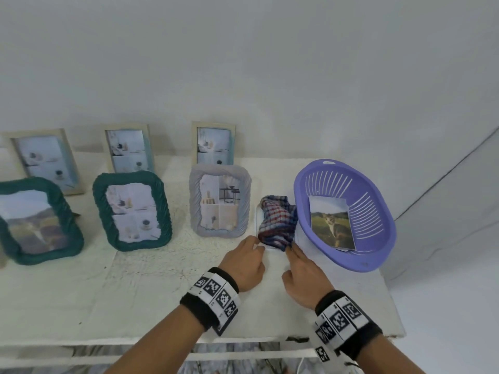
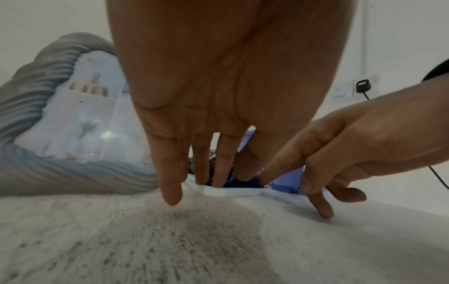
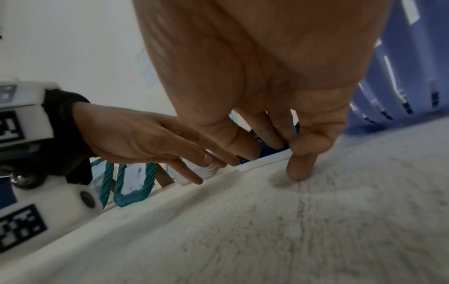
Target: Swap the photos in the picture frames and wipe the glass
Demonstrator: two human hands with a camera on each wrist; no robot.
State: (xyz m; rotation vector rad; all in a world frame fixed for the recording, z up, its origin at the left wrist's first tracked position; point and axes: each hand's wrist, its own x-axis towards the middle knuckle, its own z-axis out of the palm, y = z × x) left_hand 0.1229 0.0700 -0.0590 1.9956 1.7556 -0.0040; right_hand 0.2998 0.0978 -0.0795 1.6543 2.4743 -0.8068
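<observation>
A crumpled checked cloth [image 1: 276, 220] lies on a flat white tray [image 1: 258, 222] between the grey rope frame [image 1: 195, 201] and the purple basket [image 1: 298, 182]. My left hand [image 1: 256, 242] reaches with straight fingers to the tray's near edge [image 2: 230, 192], its fingertips [image 2: 219, 178] against the cloth. My right hand [image 1: 293, 249] comes in from the right; its index finger touches the cloth's near corner while the thumb [image 3: 301, 169] presses the tabletop. Neither hand grips anything. A cat photo [image 1: 332, 224] lies in the basket.
Two green rope frames [image 1: 98, 198] stand left of the grey one, with three beige frames [image 1: 213, 125] behind them against the wall. The table's right edge runs just past the basket. A plugged wall socket [image 2: 362, 85] is at the right.
</observation>
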